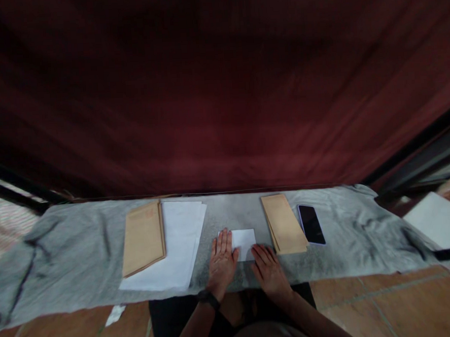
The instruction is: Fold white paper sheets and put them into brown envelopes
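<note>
A small white folded-looking sheet of paper (244, 242) lies on the grey cloth in front of me. Flat over its left end rests my left hand (222, 260), fingers stretched out and pointing away from me. My right hand (269, 268) has its fingertips at the paper's lower right edge, with the fingers extended. Neither hand grips anything. Just right of the right hand is a stack of brown envelopes (285, 223). To the left of the left hand lie large white sheets (181, 237), partly covered by another stack of brown envelopes (143, 239).
A dark-screened phone (311, 225) lies beside the right stack. Grey cloth (351, 232) covers the narrow table. A dark red curtain (221, 113) hangs along its far edge. On the tiled floor at lower left is a white scrap (115, 314). A white surface (439, 221) stands at far right.
</note>
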The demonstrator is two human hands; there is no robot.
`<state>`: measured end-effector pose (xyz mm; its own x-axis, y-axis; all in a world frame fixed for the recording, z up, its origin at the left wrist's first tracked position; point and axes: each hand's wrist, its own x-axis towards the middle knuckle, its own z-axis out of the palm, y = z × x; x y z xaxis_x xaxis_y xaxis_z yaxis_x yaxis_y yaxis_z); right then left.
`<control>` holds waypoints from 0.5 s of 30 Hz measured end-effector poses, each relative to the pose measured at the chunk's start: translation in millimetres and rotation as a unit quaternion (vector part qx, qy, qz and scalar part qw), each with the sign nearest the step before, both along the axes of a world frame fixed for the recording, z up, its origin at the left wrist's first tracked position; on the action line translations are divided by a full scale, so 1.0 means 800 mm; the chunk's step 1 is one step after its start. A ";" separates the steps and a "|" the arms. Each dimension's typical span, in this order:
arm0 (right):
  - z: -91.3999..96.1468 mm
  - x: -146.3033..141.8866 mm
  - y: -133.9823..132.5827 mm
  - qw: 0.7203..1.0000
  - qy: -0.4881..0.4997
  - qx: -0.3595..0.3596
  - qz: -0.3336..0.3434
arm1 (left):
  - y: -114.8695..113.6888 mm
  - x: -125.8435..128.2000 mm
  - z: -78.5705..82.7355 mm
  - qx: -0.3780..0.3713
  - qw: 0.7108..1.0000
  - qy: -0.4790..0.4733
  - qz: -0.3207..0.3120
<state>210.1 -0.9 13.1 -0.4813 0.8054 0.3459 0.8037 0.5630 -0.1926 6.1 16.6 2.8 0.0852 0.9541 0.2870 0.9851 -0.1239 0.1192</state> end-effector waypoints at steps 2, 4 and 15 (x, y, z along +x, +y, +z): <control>0.001 -0.011 0.017 1.000 0.007 -0.011 0.000 | 0.000 0.001 0.001 0.001 1.000 0.002 0.000; -0.001 -0.024 0.034 1.000 0.002 -0.018 0.006 | 0.000 0.001 0.002 0.003 1.000 0.003 0.002; -0.021 -0.043 0.055 0.998 -0.031 0.008 -0.055 | -0.003 -0.001 0.002 0.023 1.000 0.002 0.012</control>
